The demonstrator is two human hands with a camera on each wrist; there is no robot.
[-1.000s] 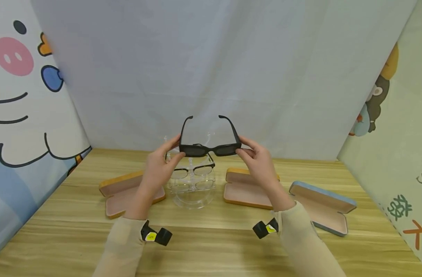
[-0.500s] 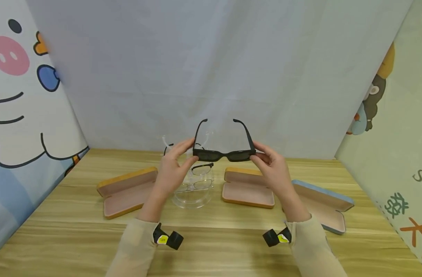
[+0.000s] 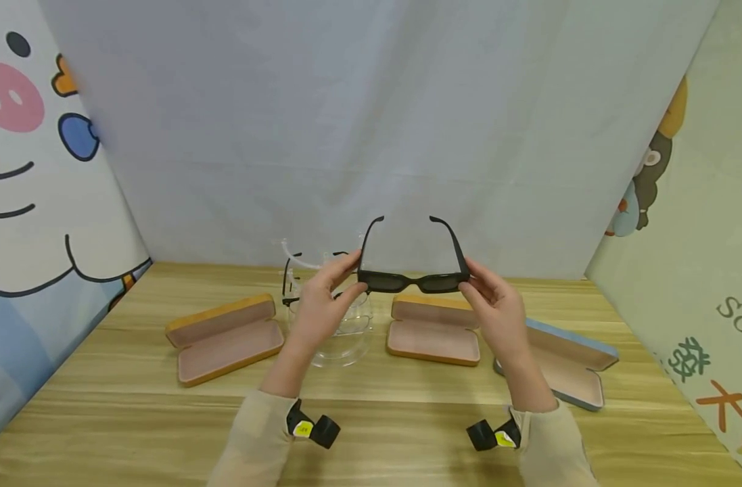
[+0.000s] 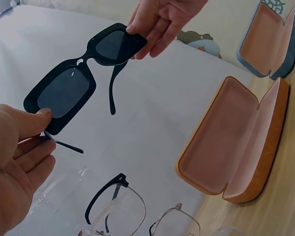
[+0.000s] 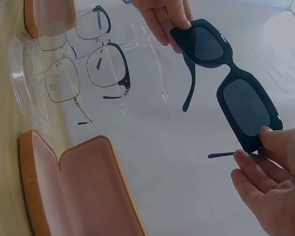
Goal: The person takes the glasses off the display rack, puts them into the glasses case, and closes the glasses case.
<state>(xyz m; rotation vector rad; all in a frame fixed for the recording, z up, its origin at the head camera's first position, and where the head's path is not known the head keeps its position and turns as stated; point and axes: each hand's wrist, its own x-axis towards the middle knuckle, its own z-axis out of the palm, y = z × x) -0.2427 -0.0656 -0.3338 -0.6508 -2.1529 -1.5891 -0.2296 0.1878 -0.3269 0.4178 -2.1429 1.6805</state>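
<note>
Black sunglasses (image 3: 412, 281) with dark lenses and unfolded temples hang in the air between both hands. My left hand (image 3: 322, 304) pinches the left end of the frame, thumb on the lens side. The right end is pinched between the thumb and fingers of my right hand (image 3: 498, 314). Behind the left hand stands a clear display stand (image 5: 32, 93) bearing black-browed glasses (image 5: 108, 69) and thin-rimmed glasses (image 5: 62, 79); in the head view the hand partly hides them. Below the sunglasses an orange glasses case (image 3: 434, 341) lies open on the table.
Another open orange case (image 3: 230, 345) lies left of the stand. At the right, an open blue case (image 3: 574, 372) sits partly behind the right forearm. A pale cloth (image 3: 371, 122) hangs behind the wooden table (image 3: 401, 419).
Both hands have carried the sunglasses to the right and slightly down in the head view, away from the display stand. The middle orange case is now less covered by the right arm.
</note>
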